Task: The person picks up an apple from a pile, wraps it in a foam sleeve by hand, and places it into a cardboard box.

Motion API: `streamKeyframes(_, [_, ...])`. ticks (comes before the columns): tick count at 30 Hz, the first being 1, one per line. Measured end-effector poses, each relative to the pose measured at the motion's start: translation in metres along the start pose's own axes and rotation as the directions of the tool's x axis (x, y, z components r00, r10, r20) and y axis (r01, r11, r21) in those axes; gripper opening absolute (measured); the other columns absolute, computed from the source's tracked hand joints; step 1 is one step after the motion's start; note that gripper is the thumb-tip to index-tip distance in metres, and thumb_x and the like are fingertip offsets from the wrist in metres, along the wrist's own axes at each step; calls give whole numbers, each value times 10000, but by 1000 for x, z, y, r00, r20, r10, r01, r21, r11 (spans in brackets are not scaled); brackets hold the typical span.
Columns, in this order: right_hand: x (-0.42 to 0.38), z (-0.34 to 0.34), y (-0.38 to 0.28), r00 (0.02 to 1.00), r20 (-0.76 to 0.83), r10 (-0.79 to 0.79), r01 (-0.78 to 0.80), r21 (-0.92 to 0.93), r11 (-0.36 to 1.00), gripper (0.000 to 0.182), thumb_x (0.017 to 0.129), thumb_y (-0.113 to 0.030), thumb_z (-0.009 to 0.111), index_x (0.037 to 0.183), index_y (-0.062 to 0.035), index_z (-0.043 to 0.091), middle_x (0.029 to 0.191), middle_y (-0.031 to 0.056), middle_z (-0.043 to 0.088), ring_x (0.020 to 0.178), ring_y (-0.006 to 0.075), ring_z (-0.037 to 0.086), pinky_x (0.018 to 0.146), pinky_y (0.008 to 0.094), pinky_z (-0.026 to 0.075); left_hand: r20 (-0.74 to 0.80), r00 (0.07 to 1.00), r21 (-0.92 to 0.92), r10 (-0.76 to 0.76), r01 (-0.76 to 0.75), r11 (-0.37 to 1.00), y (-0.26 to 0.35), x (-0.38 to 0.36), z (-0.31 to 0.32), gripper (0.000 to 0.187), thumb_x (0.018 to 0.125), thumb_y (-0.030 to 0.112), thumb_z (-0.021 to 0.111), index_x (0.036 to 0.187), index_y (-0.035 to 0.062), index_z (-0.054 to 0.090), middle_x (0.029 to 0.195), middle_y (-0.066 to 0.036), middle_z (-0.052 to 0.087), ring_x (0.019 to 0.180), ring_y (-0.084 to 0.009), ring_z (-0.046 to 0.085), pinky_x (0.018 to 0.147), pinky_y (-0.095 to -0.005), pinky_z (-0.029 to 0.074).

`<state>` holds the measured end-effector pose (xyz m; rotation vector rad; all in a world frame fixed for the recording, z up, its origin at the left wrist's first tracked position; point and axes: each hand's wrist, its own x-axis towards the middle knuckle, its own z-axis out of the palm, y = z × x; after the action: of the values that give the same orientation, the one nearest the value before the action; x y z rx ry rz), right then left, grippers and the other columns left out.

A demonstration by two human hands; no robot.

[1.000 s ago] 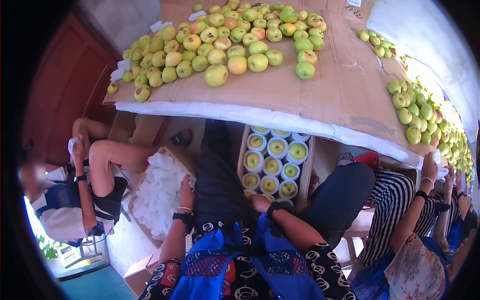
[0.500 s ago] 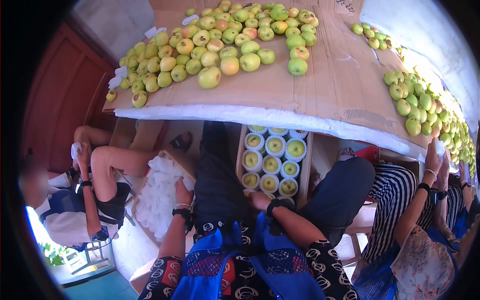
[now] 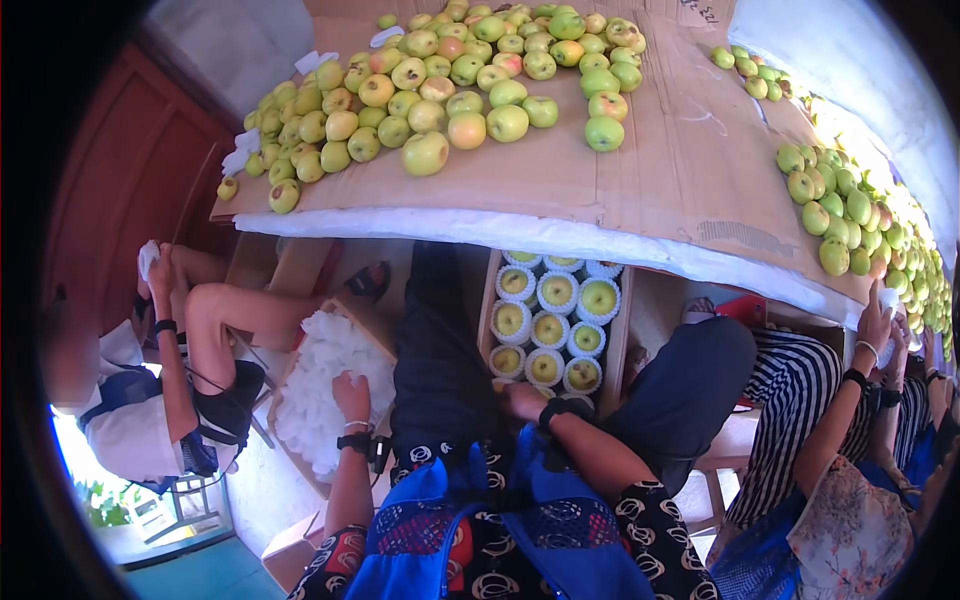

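Note:
My left hand (image 3: 351, 398) is over a box of white foam net sleeves (image 3: 318, 385), its bent fingers closed at the surface of the pile, on what appears to be a foam net. My right hand (image 3: 523, 402) is low at the near left corner of a cardboard box (image 3: 622, 335). Its fingers are curled round an apple, of which only a yellowish edge shows; the rest is hidden. Inside that box, apples (image 3: 549, 329) sit in rows, each in a white foam net.
Above my knees is a cardboard-covered table (image 3: 680, 190) with a white padded edge (image 3: 480, 226). Loose green-yellow apples (image 3: 425, 154) lie on it, more apples (image 3: 840, 215) at the right. A person (image 3: 150, 390) sits at the left, another (image 3: 850, 500) at the right, both handling white foam.
My left hand has moved left and slightly down, farther over the foam nets. My right hand stays at the box corner. The seated people's hands have shifted, and the view has moved slightly.

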<state>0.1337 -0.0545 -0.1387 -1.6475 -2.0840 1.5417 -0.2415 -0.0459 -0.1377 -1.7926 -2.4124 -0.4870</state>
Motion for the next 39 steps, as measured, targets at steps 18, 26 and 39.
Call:
streamKeyframes(18, [15,-46,-24,984,-176,31,146,895,422,259,857,-288,554,979,-64,596,874,48,632,738,133,598,670,284,481,775,488,-584,401,796,161,218,7,-52,323,908,175,415,1223,114,389,1087,-41,539,944,-147,563,716,-293,505])
streamKeyframes(26, [2,-57,-47,956,-274,104,206,882,424,307,849,-238,593,1092,-70,508,996,11,559,893,90,535,715,246,458,713,565,-660,414,741,124,208,5,-27,385,784,-22,556,1140,73,444,1017,-33,550,910,-131,556,752,-276,481])
streamKeyframes(39, [-10,-48,-65,767,-625,-145,302,152,941,246,709,-167,675,884,-25,576,839,128,592,768,251,599,693,323,471,717,525,-671,459,699,248,214,7,-38,231,815,153,607,1004,59,515,887,3,545,809,-79,521,740,-233,424])
